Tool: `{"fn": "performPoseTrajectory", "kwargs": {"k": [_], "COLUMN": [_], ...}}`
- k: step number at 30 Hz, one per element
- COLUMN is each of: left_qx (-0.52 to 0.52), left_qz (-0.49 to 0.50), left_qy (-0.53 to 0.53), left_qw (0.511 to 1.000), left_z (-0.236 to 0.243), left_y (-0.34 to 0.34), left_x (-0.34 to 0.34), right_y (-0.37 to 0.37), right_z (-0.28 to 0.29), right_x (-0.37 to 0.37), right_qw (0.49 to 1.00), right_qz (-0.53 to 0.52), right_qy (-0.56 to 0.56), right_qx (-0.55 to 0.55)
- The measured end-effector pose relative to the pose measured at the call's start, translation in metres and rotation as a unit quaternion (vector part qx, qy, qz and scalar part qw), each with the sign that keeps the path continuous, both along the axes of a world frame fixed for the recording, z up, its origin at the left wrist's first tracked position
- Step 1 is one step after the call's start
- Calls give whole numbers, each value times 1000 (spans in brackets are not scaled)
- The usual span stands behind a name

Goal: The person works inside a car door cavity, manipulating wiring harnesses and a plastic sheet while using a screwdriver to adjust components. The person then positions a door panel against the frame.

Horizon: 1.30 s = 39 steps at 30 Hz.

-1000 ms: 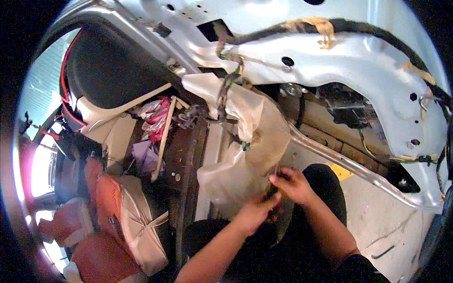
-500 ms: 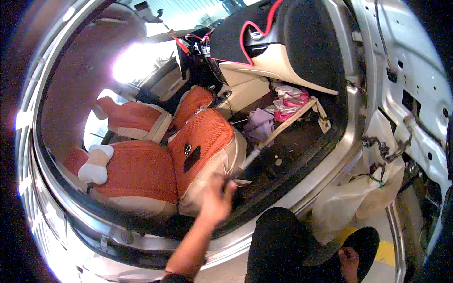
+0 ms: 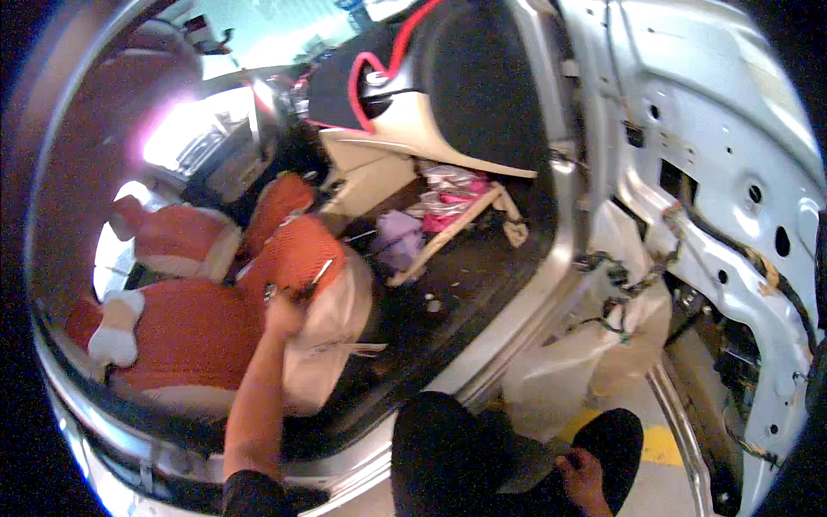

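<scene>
My left hand (image 3: 284, 312) reaches over the orange-and-beige seat (image 3: 301, 258), its fingers closed on a slim metal tool (image 3: 319, 274), blurred by motion. My right hand (image 3: 581, 476) is low by my dark-clothed knee (image 3: 620, 435), fingers curled; what they hold, if anything, is hidden. To the right, the stripped door (image 3: 698, 95) carries wiring and a translucent plastic sheet (image 3: 551, 379) hanging low.
Beside the seat, the footwell (image 3: 457, 310) holds a lilac cloth (image 3: 396, 237), pink-and-silver crumpled material (image 3: 444, 194) and long beige trim pieces (image 3: 448, 233). The metal sill (image 3: 457, 370) runs between me and the interior. A yellow floor marking (image 3: 659, 444) shows under the door.
The view has swung from the door to the car interior. My left hand has left the plastic sheet, where both hands were, and reached onto the seat; my right has dropped beside my knee.
</scene>
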State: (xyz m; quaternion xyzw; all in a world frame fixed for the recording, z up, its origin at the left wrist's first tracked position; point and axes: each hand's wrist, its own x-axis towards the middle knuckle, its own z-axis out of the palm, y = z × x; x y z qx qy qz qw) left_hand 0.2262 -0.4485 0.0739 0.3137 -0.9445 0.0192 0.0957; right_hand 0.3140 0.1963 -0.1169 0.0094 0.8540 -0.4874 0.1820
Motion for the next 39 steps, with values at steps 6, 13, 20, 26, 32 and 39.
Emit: {"fn": "performPoseTrajectory", "kwargs": {"k": [6,13,20,26,32,39], "left_qx": [-95,202,420,691,878,800], "left_qz": [-109,-422,-536,-375,-167,-331], "left_qy": [162,50,-94,-249,-269,-143], "left_qw": [976,883,726,566,360,479], "left_z": [0,-19,-76,-127,-149,-115], "left_y": [40,233,337,359,391,465], "left_x": [-16,-51,-107,-140,-112,0], "right_y": [-15,-38,-54,-41,-27,-34], "right_z": [19,31,42,46,48,81], "right_x": [-11,-42,-52,-23,3,75], "right_qw": [993,991,984,989,998,971], "right_qz": [51,116,153,146,-8,-183], "right_qy": [-101,60,65,2,-7,-3], "right_qx": [18,-31,-66,41,64,156]}}
